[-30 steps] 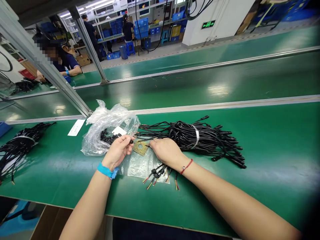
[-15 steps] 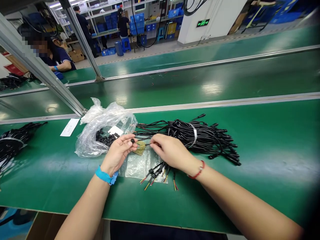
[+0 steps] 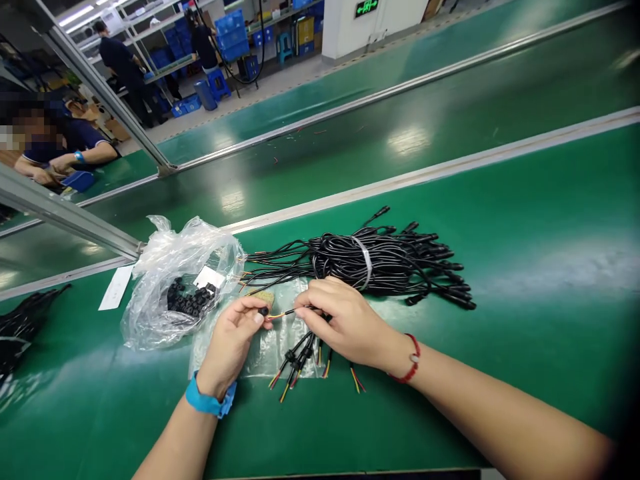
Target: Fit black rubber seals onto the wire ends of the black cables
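Your head camera faces forward and down from above and behind your left hand [image 3: 232,339] and right hand [image 3: 349,323], near enough to include both forearms [image 3: 175,433].

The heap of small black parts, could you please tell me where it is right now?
In the head view, the heap of small black parts lies left of centre, inside the clear plastic bag, just beyond and left of the left hand.

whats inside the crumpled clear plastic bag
Inside the crumpled clear plastic bag, a pile of small black fittings and a white slip show; anything beneath the pile is covered.
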A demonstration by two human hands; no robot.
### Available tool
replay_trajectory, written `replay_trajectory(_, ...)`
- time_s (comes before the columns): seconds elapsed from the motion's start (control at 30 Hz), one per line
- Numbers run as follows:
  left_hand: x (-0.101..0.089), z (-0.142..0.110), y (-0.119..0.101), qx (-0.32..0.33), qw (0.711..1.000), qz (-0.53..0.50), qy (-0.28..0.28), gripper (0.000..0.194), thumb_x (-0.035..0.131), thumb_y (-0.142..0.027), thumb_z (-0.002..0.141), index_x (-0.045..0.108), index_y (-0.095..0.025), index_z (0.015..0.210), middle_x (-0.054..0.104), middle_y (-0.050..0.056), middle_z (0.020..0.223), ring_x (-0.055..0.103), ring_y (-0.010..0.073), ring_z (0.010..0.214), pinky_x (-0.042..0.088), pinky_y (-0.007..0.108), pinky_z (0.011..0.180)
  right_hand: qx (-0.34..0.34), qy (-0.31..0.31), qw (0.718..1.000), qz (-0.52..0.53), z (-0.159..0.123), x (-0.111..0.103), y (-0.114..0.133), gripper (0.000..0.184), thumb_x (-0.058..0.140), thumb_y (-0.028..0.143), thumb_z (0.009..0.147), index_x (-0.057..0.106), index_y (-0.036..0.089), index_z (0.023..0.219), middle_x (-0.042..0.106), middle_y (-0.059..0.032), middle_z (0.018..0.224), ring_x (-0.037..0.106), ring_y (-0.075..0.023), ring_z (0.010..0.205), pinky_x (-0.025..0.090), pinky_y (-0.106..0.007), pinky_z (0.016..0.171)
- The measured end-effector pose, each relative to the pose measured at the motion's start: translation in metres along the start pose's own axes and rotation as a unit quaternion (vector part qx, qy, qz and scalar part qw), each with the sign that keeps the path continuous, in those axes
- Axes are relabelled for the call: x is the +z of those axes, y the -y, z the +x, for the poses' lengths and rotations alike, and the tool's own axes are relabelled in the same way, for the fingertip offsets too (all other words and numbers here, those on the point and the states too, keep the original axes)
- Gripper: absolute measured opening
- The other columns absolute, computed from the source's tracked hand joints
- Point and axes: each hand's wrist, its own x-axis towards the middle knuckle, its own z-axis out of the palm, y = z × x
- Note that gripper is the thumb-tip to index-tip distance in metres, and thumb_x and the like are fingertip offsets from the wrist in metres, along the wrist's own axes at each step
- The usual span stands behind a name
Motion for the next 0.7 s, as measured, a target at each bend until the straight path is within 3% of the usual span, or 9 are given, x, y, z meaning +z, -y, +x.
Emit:
replay_trajectory(0.47, -0.0002, -0.0056, 0.0003, -0.004, 0.999, 0.024, 0.045, 0.013, 0.067, -0.020, 0.077, 0.067, -0.019, 0.091, 0.066, 0.000, 0.083, 0.061, 0.0100, 0.074, 0.047, 0.023, 0.076, -0.002, 0.002, 0.999, -0.039, -0.0012, 0.0023, 0.0017, 0.023, 0.040, 0.018, 0.089, 0.060, 0.015, 0.077, 0.057, -0.0007, 0.069, 0.046, -0.0126, 0.064, 0.031, -0.027, 0.065)
replay_trajectory(0.7, 0.0008, -0.0067, -0.0016, -0.001, 1.000, 0.006, 0.028, 0.015, 0.068, -0.020, 0.076, 0.067, -0.019, 0.091, 0.065, 0.000, 0.081, 0.062, 0.0095, 0.074, 0.048, 0.021, 0.075, -0.008, -0.014, 0.999, -0.049, -0.0018, 0.0049, 0.0002, 0.022, 0.042, 0.016, 0.088, 0.060, 0.014, 0.076, 0.057, -0.0008, 0.068, 0.047, -0.0124, 0.064, 0.032, -0.027, 0.065)
